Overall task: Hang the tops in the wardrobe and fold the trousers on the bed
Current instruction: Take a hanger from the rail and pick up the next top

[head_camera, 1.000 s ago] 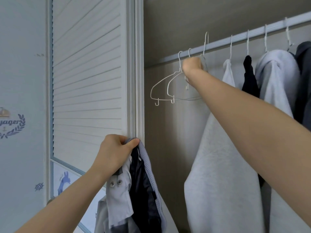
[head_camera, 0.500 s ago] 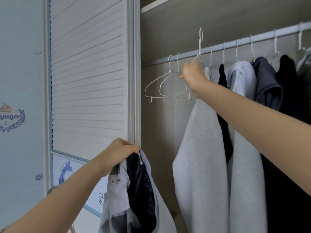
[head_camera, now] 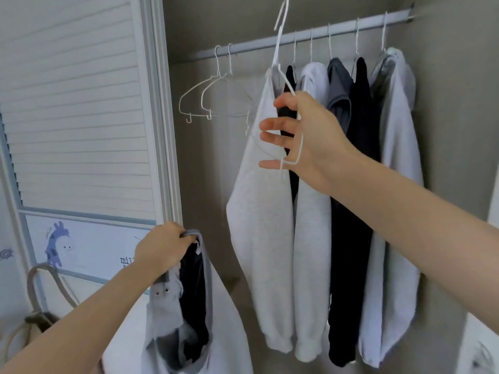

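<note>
Hanging step: right hand [head_camera: 310, 136] holds white hanger [head_camera: 280, 44] at 1 o'clock; left hand [head_camera: 162, 248] grips grey top [head_camera: 167, 306] at 7. Next, probably thread hanger into neckline.

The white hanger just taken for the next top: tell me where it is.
In the head view the white hanger is off the rail, held by the right hand at centre-right, in front of the hung light grey sweatshirt, hook up.

Rail [head_camera: 310, 36] across wardrobe top — two bare hangers [head_camera: 205, 95] hung left, tops [head_camera: 337, 198] right; louvred door [head_camera: 81, 103] stood left of the opening.
</note>
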`<state>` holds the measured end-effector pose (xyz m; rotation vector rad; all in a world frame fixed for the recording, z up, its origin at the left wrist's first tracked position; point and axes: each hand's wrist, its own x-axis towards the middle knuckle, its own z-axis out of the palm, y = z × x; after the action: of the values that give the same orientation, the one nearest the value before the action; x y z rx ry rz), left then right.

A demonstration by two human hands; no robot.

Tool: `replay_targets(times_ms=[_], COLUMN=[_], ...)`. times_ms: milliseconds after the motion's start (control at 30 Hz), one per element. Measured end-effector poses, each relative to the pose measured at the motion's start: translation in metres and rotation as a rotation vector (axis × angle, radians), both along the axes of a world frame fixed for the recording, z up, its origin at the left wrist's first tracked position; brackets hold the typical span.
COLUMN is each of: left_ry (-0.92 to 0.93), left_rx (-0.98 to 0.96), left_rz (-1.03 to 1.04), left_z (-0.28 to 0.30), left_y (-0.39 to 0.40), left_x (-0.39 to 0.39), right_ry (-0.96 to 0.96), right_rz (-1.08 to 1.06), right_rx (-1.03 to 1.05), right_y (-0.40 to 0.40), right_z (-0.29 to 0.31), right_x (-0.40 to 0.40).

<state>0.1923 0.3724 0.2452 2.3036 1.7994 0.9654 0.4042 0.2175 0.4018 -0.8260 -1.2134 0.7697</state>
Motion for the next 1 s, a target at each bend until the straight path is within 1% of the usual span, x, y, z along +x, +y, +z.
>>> replay_targets(times_ms=[100, 267, 333, 433, 567, 667, 733, 833, 900, 1000], left_ry=[-0.03, -0.15, -0.167, -0.178, -0.155, -0.098, -0.084, -0.13, -0.055, 0.091], left_rx=[-0.063, -0.133, -0.147, -0.153, -0.116, -0.072, -0.026, 0.055, 0.142, 0.275], left_rz=[0.007, 0.032, 0.031, 0.024, 0.052, 0.072, 0.02, -0.06, -0.026, 0.088], left_z=[-0.002, 0.001, 0.002, 0.001, -0.003, -0.004, -0.003, 0.001, 0.005, 0.009], left_y=[0.009, 0.031, 0.035, 0.033, 0.027, 0.02, 0.015, 0.008, 0.004, -0.002], left_x=[0.0, 0.005, 0.008, 0.015, 0.022, 0.02, 0.024, 0.029, 0.026, 0.016], right_ry=[0.014, -0.087, -0.127, -0.136, -0.062, -0.02, -0.002, 0.002, -0.012, -0.04], right_rz=[0.144, 0.46, 0.53, 0.556, 0.565, 0.634, 0.628, 0.552, 0.527, 0.578], right_rx=[-0.069, -0.229, -0.291, -0.347, -0.417, -0.475, -0.481, -0.471, -0.457, -0.434], right_y=[-0.03, -0.067, -0.077, -0.089, -0.099, -0.101, -0.101, -0.098, -0.098, -0.103], right_z=[-0.023, -0.056, -0.064, -0.072, -0.076, -0.083, -0.092, -0.105, -0.109, -0.102], right_x=[0.021, 0.068, 0.083, 0.099, 0.119, 0.127, 0.127, 0.12, 0.119, 0.125])
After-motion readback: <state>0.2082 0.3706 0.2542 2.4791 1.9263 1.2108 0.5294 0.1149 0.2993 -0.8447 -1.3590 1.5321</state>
